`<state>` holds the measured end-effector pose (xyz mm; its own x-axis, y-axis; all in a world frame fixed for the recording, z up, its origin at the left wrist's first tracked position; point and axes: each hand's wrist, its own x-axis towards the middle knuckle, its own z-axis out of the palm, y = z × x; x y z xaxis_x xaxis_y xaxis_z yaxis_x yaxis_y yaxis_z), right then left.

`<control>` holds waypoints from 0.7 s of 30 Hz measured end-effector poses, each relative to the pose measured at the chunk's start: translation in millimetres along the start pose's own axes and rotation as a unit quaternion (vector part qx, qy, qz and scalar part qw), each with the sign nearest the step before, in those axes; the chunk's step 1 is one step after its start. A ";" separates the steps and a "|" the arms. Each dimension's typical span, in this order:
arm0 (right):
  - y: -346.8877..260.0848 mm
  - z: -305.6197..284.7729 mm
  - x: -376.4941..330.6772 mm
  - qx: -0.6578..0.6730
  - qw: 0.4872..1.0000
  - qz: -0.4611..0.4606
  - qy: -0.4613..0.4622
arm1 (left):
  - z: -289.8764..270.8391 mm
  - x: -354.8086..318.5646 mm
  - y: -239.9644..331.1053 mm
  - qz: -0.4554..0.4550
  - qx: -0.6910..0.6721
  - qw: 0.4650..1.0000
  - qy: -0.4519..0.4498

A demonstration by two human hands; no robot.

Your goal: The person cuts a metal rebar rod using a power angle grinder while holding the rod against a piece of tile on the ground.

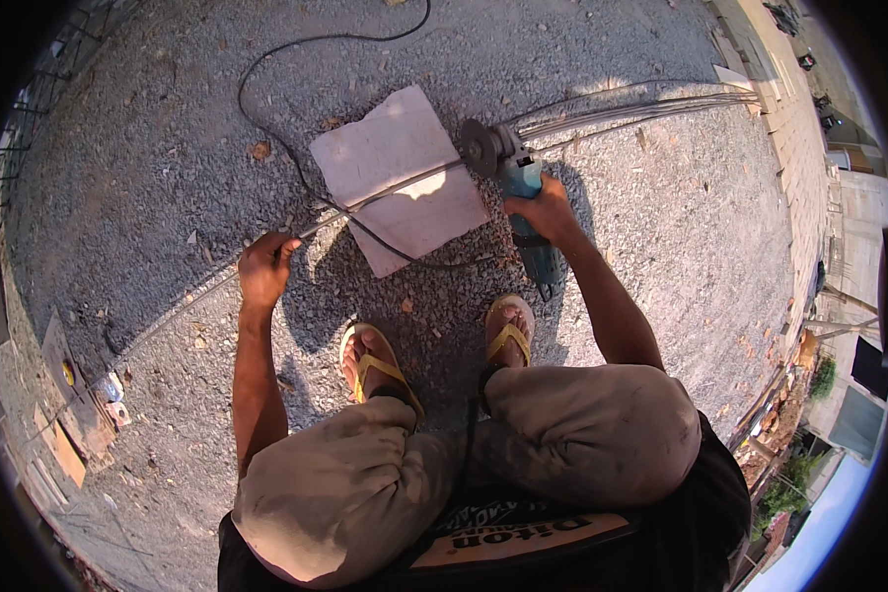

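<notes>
Teal grinder (521, 180), upper centre, gripped in right hand (546, 211); rod (405, 185), left of centre, pinched by left hand (264, 270).

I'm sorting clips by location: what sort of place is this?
Probably an outdoor building site or work yard: gravel covers the ground, long thin rods lie bunched on it, and an angle grinder is held just above.

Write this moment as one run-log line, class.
left hand: holds rod; right hand: holds angle grinder; rod: over pale slab; dark cable: across pale slab; disc touching rod: unclear
</notes>
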<state>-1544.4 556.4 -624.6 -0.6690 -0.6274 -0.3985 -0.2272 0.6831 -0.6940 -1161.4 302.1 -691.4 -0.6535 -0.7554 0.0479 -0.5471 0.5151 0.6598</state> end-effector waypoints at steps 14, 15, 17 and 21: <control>6.2 3.4 0.0 -0.052 0.997 -0.063 0.011 | -1.3 -3.9 -6.0 0.012 0.004 1.000 0.004; 4.8 3.6 0.2 -0.051 0.997 -0.063 0.009 | -1.1 -4.4 -7.4 -0.001 -0.002 1.000 -0.005; 3.4 3.2 0.9 -0.066 0.997 -0.049 0.013 | -1.0 -4.3 -8.0 -0.015 -0.009 1.000 -0.013; 2.8 4.7 2.0 -0.044 0.998 -0.049 0.007 | -0.4 -4.2 -8.7 0.026 0.009 1.000 0.005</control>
<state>-1543.0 555.3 -630.2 -0.6507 -0.6876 -0.3222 -0.3526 0.6493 -0.6738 -1153.7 300.6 -697.0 -0.6762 -0.7313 0.0891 -0.5215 0.5606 0.6433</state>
